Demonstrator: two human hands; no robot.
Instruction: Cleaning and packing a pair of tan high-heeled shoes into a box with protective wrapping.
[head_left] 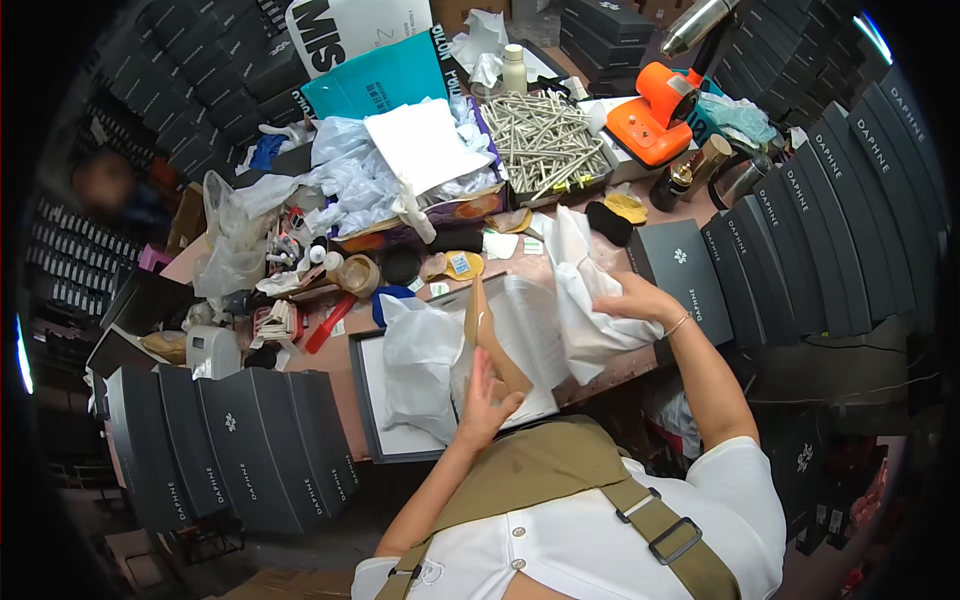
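White shirt [560, 530] runs off below, right grip [638, 302] clutches paper [588, 320], left grip [484, 406] partly hides shoe [507, 366], hold unclear

The shoe [484, 335] is over the shoebox [374, 390], with boxes [250, 430] left and right, sticks [545, 140] behind.

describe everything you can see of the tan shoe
The tan shoe has a slim pointed toe and a smooth, slightly shiny, leather-like surface. It lies over the open dark box, with thin white wrapping on both sides, toe pointing away from the person. The left hand touches its near part; the heel's shape is unclear.
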